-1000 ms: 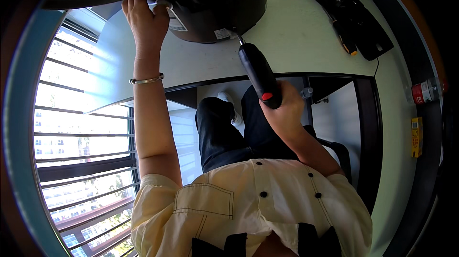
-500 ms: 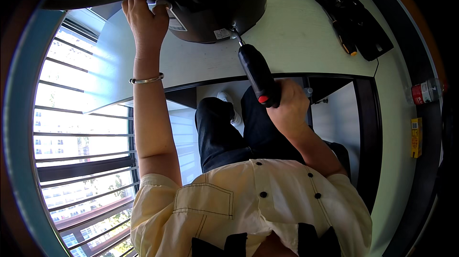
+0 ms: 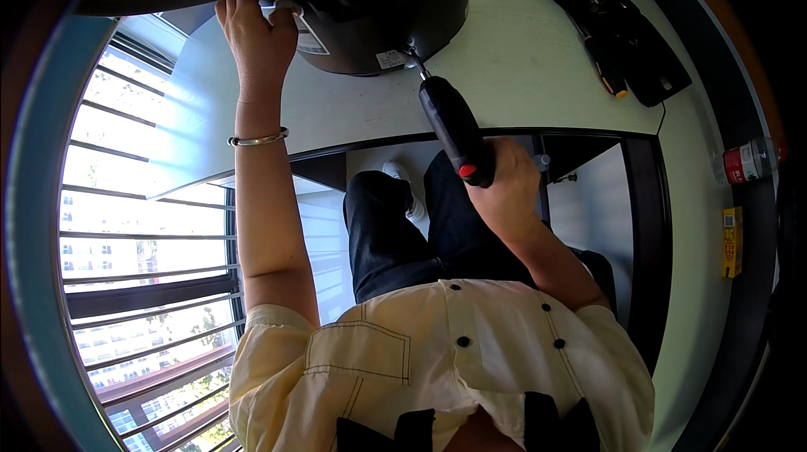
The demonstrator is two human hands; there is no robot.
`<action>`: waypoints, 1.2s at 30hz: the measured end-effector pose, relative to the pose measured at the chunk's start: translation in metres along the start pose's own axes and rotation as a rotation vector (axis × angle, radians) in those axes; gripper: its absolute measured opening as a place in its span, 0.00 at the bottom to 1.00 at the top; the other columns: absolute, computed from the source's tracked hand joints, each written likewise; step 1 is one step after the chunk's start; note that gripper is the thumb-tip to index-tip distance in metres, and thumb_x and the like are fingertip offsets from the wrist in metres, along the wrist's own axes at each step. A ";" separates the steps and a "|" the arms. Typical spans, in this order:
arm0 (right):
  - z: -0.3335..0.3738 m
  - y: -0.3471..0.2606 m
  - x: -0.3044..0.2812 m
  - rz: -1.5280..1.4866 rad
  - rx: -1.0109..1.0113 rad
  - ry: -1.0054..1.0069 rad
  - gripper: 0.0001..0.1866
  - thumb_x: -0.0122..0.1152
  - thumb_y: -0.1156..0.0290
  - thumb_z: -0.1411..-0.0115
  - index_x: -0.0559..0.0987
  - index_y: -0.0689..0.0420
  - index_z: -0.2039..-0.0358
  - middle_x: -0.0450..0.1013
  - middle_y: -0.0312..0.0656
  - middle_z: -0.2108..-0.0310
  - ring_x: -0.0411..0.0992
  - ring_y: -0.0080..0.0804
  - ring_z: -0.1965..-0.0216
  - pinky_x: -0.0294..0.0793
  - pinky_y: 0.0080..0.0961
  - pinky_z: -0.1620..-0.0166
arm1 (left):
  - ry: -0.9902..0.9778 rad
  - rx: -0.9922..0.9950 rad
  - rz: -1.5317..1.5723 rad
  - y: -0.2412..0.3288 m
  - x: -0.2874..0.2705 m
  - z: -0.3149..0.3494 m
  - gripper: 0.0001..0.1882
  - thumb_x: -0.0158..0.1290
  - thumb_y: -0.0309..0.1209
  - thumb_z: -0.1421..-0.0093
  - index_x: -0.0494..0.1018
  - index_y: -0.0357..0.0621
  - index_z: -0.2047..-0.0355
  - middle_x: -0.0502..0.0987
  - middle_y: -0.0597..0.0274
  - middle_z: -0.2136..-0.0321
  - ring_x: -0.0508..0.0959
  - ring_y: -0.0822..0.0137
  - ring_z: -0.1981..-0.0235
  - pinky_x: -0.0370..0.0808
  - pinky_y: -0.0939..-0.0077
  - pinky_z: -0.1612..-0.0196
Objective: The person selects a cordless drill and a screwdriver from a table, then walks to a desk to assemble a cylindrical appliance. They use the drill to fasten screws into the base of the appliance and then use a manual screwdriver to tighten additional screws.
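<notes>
A large, rounded black appliance (image 3: 349, 52) stands on the pale table at the top of the view, with a small white label low on its side. My left hand (image 3: 259, 36) reaches up to its left part and grips it beneath the dark overhanging rim; the fingertips are partly hidden there. In my right hand (image 3: 511, 187) is a black power screwdriver (image 3: 450, 120) with a red button near its rear end. Its thin bit slants up to the appliance's lower side and meets it just right of the label, at what looks like a screw hole.
An open black tool case (image 3: 647, 57) lies at the back right, holding a red-orange piece and a black-and-yellow screwdriver handle (image 3: 605, 67). Farther right are a plastic bottle (image 3: 746, 162) with a red label and a yellow box (image 3: 731, 242). A barred window (image 3: 151, 242) is at the left.
My right hand and the rear end of the power screwdriver have shifted very slightly, while the bit stays at the same spot. My left hand has not visibly moved.
</notes>
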State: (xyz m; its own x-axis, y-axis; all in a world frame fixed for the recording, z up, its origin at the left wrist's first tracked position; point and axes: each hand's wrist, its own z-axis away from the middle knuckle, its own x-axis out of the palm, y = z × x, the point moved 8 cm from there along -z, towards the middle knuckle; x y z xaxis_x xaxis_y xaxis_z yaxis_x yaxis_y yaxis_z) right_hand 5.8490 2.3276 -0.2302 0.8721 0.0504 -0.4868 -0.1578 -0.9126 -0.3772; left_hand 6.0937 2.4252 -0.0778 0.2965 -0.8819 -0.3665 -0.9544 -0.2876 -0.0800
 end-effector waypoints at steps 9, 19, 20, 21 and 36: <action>0.005 0.013 0.008 -0.150 0.213 -0.061 0.16 0.68 0.69 0.63 0.71 0.60 0.76 0.70 0.45 0.81 0.70 0.44 0.80 0.71 0.32 0.77 | -0.023 -0.002 -0.021 -0.006 0.004 0.001 0.19 0.49 0.21 0.59 0.69 0.38 0.62 0.72 0.54 0.67 0.65 0.51 0.60 0.59 0.61 0.50; 0.007 0.020 0.012 -0.294 0.341 -0.112 0.16 0.69 0.66 0.61 0.73 0.60 0.76 0.71 0.46 0.80 0.71 0.44 0.79 0.71 0.31 0.76 | -0.052 -0.095 0.069 -0.028 0.010 0.002 0.18 0.49 0.21 0.61 0.72 0.39 0.65 0.72 0.56 0.66 0.64 0.52 0.57 0.60 0.62 0.49; 0.006 0.020 0.012 -0.293 0.346 -0.115 0.16 0.69 0.66 0.61 0.73 0.60 0.76 0.71 0.45 0.80 0.71 0.44 0.79 0.71 0.31 0.76 | -0.060 -0.106 0.081 -0.031 0.011 0.003 0.17 0.49 0.21 0.61 0.72 0.38 0.66 0.72 0.56 0.65 0.64 0.52 0.57 0.60 0.62 0.49; 0.006 0.020 0.012 -0.292 0.352 -0.119 0.16 0.69 0.65 0.61 0.73 0.60 0.77 0.71 0.45 0.80 0.71 0.44 0.79 0.71 0.31 0.76 | -0.058 -0.102 0.081 -0.032 0.011 0.003 0.17 0.52 0.21 0.61 0.72 0.38 0.65 0.72 0.56 0.65 0.64 0.53 0.57 0.62 0.63 0.51; 0.004 0.021 0.009 -0.404 0.415 -0.128 0.18 0.71 0.64 0.61 0.73 0.61 0.75 0.72 0.45 0.80 0.72 0.41 0.80 0.71 0.27 0.75 | -0.127 -0.164 0.136 -0.037 0.015 0.002 0.19 0.55 0.20 0.59 0.71 0.36 0.62 0.69 0.53 0.61 0.66 0.55 0.57 0.64 0.69 0.53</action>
State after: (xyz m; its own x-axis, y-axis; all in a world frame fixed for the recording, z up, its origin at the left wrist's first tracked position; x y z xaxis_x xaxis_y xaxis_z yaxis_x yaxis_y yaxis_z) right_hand 5.8522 2.3108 -0.2454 0.8419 0.4331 -0.3219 -0.0155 -0.5768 -0.8167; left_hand 6.1331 2.4234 -0.0816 0.1487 -0.8657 -0.4779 -0.9637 -0.2352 0.1262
